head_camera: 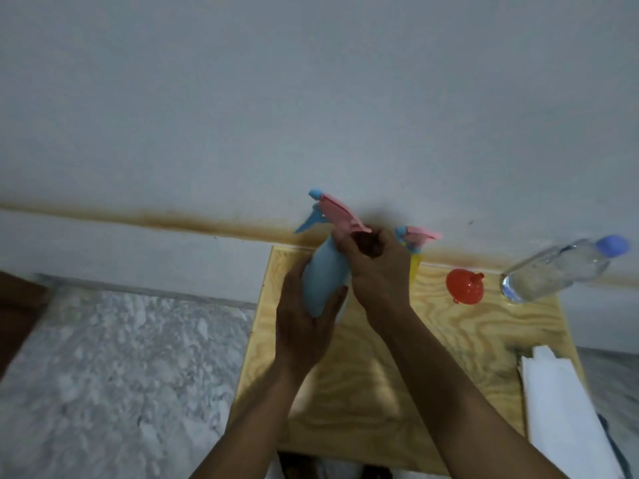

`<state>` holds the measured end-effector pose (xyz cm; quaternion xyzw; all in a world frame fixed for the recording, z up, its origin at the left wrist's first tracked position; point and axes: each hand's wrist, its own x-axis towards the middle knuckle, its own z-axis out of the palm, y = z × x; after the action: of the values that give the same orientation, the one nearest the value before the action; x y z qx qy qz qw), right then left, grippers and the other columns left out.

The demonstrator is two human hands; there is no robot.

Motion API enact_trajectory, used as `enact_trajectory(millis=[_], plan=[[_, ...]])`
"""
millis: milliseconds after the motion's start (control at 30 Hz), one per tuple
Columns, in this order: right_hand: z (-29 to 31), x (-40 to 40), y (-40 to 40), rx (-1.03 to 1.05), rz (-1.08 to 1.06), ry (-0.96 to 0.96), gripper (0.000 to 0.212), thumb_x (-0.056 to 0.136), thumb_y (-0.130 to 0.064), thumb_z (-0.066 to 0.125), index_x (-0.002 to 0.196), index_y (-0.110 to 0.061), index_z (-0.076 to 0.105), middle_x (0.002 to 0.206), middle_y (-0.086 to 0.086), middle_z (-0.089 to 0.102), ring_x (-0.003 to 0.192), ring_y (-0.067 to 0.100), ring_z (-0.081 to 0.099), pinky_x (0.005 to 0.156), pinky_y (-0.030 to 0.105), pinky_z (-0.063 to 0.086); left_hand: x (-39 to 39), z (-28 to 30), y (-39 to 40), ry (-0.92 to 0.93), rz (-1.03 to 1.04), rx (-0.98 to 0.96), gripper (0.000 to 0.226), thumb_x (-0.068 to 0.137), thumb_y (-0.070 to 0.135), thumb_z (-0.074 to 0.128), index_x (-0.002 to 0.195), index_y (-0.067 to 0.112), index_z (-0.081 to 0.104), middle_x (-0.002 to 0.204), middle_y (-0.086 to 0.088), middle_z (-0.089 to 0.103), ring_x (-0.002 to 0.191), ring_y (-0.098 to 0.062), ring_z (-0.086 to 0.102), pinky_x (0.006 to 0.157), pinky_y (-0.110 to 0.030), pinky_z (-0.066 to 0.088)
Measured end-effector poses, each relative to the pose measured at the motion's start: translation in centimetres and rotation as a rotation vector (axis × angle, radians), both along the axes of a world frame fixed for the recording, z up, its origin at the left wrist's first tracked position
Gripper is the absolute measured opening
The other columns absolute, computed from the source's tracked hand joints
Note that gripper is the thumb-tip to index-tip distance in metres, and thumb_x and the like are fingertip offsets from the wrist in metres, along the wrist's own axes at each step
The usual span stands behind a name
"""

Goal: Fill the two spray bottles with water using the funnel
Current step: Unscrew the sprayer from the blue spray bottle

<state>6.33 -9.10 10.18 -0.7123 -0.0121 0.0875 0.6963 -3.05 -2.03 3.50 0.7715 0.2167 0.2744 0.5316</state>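
Note:
A light blue spray bottle (323,276) with a pink and blue trigger head is held tilted above the wooden board (466,340). My left hand (304,326) grips its body from below. My right hand (375,267) is curled round its neck just under the trigger head. Behind my right hand stands a yellow spray bottle (415,267), mostly hidden, its pink and blue head showing. A red funnel (464,286) lies on the board to the right. A clear water bottle (560,269) with a blue cap stands at the board's far right corner.
The board sits against a white wall, with a speckled grey floor (121,368) to its left. White folded paper (567,409) lies over the board's right edge. A dark brown object (17,312) shows at the far left.

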Motion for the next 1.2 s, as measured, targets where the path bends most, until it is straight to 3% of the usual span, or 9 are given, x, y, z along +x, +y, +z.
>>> enact_trajectory(millis=[100,300,500,633,733,900,1033,1133,1200], plan=[[3.1,-1.8,-2.7,0.065,0.012,0.01,0.021,0.082,-0.024,0.081,0.095,-0.009,0.074,0.087,-0.001,0.077,0.081,0.005,0.071,0.069,0.016,0.055,-2.0,3.0,-2.9,-0.019,0.039,0.041,0.074,0.084,0.068,0.063,0.142,0.027,0.044,0.137,0.009,0.054,0.121,-0.009,0.058,0.089,-0.028,0.057],[7.3,-4.3,-9.5,0.13,0.108,-0.028,0.017,0.081,-0.019,0.082,0.091,-0.008,0.075,0.079,-0.005,0.076,0.072,0.006,0.069,0.07,0.018,0.053,-4.9,7.9,-9.3,-0.055,0.057,0.108,0.067,0.088,0.053,0.064,0.141,0.013,0.052,0.138,-0.001,0.06,0.122,-0.019,0.061,0.091,-0.043,0.056],[8.5,-6.6,-14.8,0.192,0.177,-0.038,0.024,0.083,-0.026,0.082,0.098,-0.01,0.074,0.093,0.009,0.075,0.082,0.015,0.067,0.085,0.037,0.058,-7.8,10.9,-15.2,-0.103,0.072,-0.046,0.062,0.08,0.058,0.066,0.137,0.039,0.054,0.139,0.019,0.058,0.123,0.002,0.056,0.09,-0.016,0.052],[8.3,-8.0,-16.8,0.175,0.214,-0.058,0.027,0.084,-0.037,0.078,0.097,-0.014,0.074,0.097,0.012,0.074,0.087,0.019,0.066,0.092,0.051,0.054,-9.3,11.0,-17.6,-0.116,0.1,-0.141,0.062,0.08,0.053,0.071,0.137,0.032,0.059,0.138,0.018,0.06,0.127,-0.004,0.057,0.1,-0.042,0.054],[8.4,-9.0,-17.3,0.184,0.211,-0.054,0.034,0.082,-0.044,0.076,0.099,-0.014,0.074,0.099,0.012,0.074,0.089,0.021,0.066,0.094,0.055,0.053,-10.1,11.0,-18.3,-0.121,0.105,-0.176,0.063,0.079,0.053,0.072,0.137,0.032,0.059,0.138,0.017,0.061,0.127,-0.006,0.058,0.099,-0.049,0.054],[9.4,-10.5,-16.9,0.179,0.179,-0.006,0.043,0.074,-0.053,0.081,0.099,-0.02,0.073,0.1,0.008,0.074,0.1,0.033,0.069,0.093,0.052,0.055,-10.8,11.5,-18.0,-0.122,0.082,-0.189,0.061,0.079,0.053,0.071,0.137,0.037,0.058,0.137,0.021,0.06,0.128,-0.002,0.057,0.101,-0.047,0.054],[10.3,-11.3,-15.3,0.16,0.178,0.014,0.038,0.076,-0.053,0.081,0.09,-0.018,0.074,0.092,0.011,0.074,0.092,0.036,0.07,0.085,0.052,0.059,-11.3,12.1,-16.2,-0.116,0.064,-0.15,0.059,0.079,0.054,0.07,0.135,0.04,0.058,0.136,0.024,0.06,0.127,0.0,0.057,0.101,-0.043,0.055],[10.6,-11.8,-13.7,0.145,0.216,0.012,0.03,0.082,-0.049,0.077,0.086,-0.02,0.073,0.088,0.012,0.072,0.081,0.027,0.068,0.082,0.052,0.056,-11.8,12.2,-14.4,-0.119,0.068,-0.157,0.058,0.077,0.056,0.07,0.132,0.045,0.058,0.133,0.031,0.059,0.126,0.004,0.056,0.102,-0.035,0.054],[10.6,-12.1,-12.4,0.13,0.231,-0.001,0.029,0.085,-0.05,0.074,0.084,-0.021,0.073,0.088,0.013,0.07,0.079,0.025,0.065,0.082,0.053,0.055,-12.0,12.0,-13.1,-0.12,0.074,-0.182,0.059,0.076,0.055,0.071,0.132,0.042,0.06,0.133,0.027,0.061,0.125,0.002,0.057,0.101,-0.039,0.055]])
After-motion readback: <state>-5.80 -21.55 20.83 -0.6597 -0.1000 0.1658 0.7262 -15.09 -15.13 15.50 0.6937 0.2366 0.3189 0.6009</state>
